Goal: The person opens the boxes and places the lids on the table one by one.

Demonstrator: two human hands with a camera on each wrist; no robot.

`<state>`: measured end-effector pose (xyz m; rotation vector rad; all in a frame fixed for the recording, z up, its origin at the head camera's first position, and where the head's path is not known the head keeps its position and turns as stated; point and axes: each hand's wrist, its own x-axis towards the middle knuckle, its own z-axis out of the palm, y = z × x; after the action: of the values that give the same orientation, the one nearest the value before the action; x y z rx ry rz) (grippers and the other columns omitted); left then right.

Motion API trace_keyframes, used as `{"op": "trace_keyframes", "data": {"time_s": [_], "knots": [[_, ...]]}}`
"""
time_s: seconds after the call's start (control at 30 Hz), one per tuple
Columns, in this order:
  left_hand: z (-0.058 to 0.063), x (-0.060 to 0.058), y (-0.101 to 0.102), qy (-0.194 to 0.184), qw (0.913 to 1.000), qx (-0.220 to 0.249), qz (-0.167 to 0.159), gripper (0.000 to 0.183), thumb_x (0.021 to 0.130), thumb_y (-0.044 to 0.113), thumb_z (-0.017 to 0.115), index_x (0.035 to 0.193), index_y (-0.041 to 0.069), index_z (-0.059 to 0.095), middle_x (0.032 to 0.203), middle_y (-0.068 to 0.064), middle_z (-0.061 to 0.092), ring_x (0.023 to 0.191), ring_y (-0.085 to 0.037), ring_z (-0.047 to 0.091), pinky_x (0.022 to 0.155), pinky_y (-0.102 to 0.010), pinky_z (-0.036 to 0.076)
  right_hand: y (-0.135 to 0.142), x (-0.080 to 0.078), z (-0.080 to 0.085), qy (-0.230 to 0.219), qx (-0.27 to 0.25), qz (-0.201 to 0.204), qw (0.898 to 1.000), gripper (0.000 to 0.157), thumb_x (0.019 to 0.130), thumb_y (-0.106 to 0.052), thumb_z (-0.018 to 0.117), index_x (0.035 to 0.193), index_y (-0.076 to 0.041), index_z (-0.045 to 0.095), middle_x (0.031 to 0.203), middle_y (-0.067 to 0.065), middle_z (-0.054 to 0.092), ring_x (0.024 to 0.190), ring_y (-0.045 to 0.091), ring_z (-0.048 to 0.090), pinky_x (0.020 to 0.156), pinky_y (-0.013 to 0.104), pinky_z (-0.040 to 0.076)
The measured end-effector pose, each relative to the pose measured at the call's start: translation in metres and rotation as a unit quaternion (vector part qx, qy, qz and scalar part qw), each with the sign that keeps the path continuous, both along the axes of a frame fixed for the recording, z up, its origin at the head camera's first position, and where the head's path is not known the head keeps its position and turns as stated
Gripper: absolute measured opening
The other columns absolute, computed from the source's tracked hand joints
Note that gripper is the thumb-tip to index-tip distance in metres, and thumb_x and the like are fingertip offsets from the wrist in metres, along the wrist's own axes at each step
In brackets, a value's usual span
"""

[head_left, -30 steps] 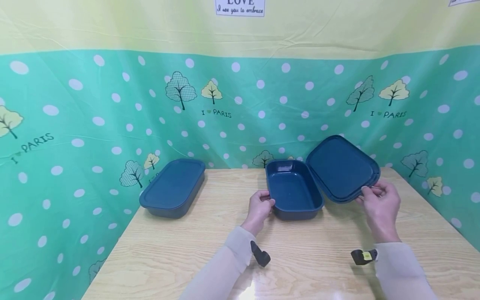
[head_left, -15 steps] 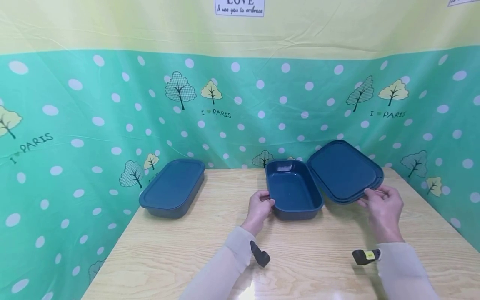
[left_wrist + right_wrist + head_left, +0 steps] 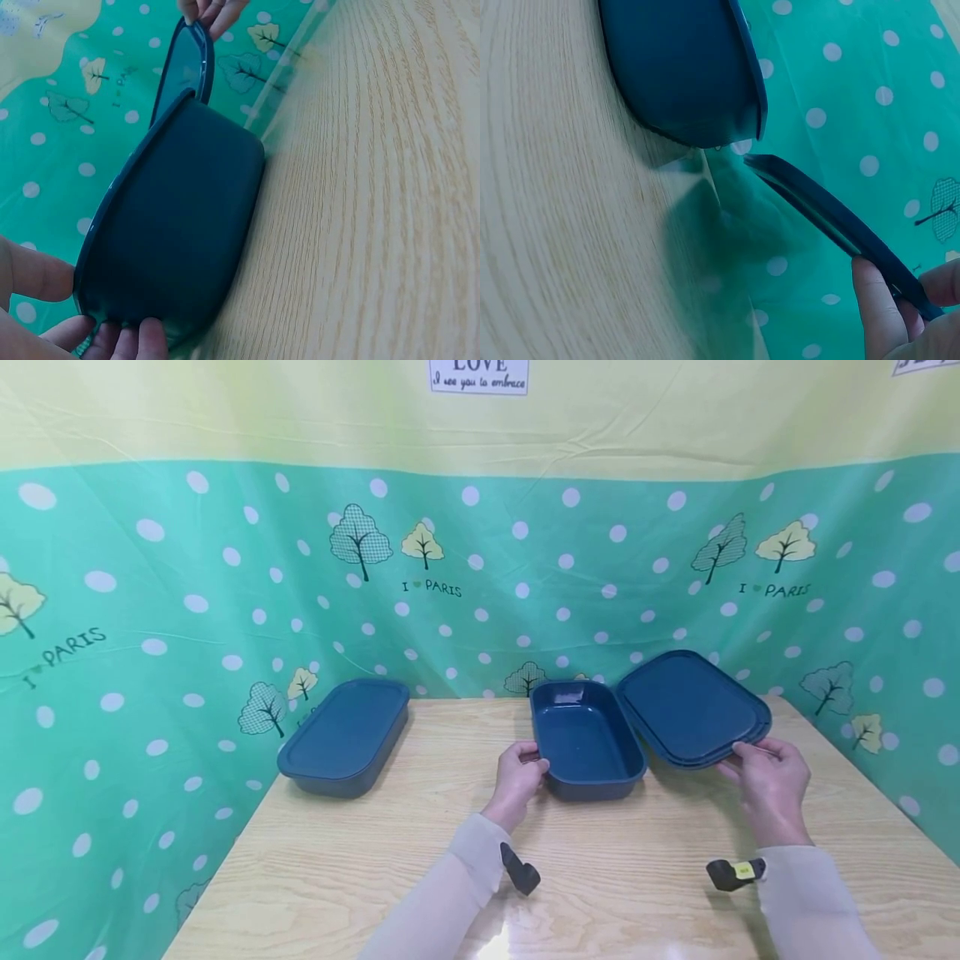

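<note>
A dark blue rectangular food container [image 3: 581, 735] stands uncovered on the wooden table, its inside bare. My left hand [image 3: 521, 781] grips its left wall near the front corner; in the left wrist view the thumb lies at the rim and the fingers [image 3: 152, 341] against the wall. To the right, my right hand [image 3: 772, 785] pinches the near right corner of the matching lid [image 3: 690, 706]. The lid is held tilted beside the container, clear of the tabletop. The right wrist view shows the lid [image 3: 832, 217] edge-on between thumb and fingers.
A second blue container with its lid on [image 3: 348, 735] stands at the left of the table [image 3: 600, 868]. A green dotted cloth [image 3: 480, 543] hangs behind and along both sides. Small black devices are strapped to both wrists.
My right hand has shifted slightly right, and the lid has tipped lower toward level, its far edge coming down. My left hand and the container have stayed in place.
</note>
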<state>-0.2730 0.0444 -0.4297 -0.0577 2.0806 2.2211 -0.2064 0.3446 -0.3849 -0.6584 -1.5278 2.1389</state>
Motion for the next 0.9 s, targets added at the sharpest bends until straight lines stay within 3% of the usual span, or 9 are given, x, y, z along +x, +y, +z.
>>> {"op": "trace_keyframes", "data": {"time_s": [0.1, 0.27, 0.67, 0.9], "knots": [[0.0, 0.0, 0.0, -0.001, 1.0, -0.003, 0.001, 0.032, 0.086, -0.005, 0.06, 0.118, -0.003, 0.057, 0.105, -0.011, 0.063, 0.081, -0.015, 0.059, 0.075, -0.037, 0.053, 0.002, 0.0, -0.001, -0.008, -0.005, 0.005, 1.0, 0.022, 0.093, 0.001, 0.052, 0.11, -0.008, 0.042, 0.102, 0.005, 0.055, 0.075, 0.009, 0.069, 0.07, 0.029, 0.055], [0.0, 0.0, 0.0, -0.001, 1.0, -0.005, 0.0, 0.033, 0.086, -0.005, 0.06, 0.118, -0.003, 0.057, 0.105, -0.011, 0.063, 0.081, -0.016, 0.06, 0.075, -0.038, 0.053, 0.006, 0.0, -0.003, -0.014, -0.022, 0.007, 1.0, 0.021, 0.094, 0.0, 0.051, 0.111, -0.008, 0.043, 0.097, 0.001, 0.058, 0.074, 0.008, 0.068, 0.07, 0.03, 0.055], [0.0, 0.0, 0.0, -0.004, 1.0, -0.002, 0.0, 0.034, 0.086, -0.005, 0.06, 0.12, -0.003, 0.056, 0.106, -0.012, 0.063, 0.08, -0.015, 0.06, 0.076, -0.038, 0.053, 0.011, -0.003, -0.011, -0.023, -0.065, 0.001, 0.998, 0.022, 0.094, -0.001, 0.051, 0.113, -0.009, 0.042, 0.113, 0.009, 0.046, 0.077, 0.011, 0.068, 0.072, 0.029, 0.055], [0.0, 0.001, 0.0, -0.005, 1.0, 0.001, 0.0, 0.035, 0.086, -0.005, 0.06, 0.12, -0.004, 0.056, 0.106, -0.013, 0.063, 0.08, -0.015, 0.059, 0.075, -0.038, 0.053, 0.012, -0.003, -0.014, -0.037, -0.075, -0.004, 0.996, 0.022, 0.095, -0.002, 0.051, 0.113, -0.01, 0.042, 0.113, 0.01, 0.044, 0.077, 0.011, 0.068, 0.072, 0.029, 0.056]]}}
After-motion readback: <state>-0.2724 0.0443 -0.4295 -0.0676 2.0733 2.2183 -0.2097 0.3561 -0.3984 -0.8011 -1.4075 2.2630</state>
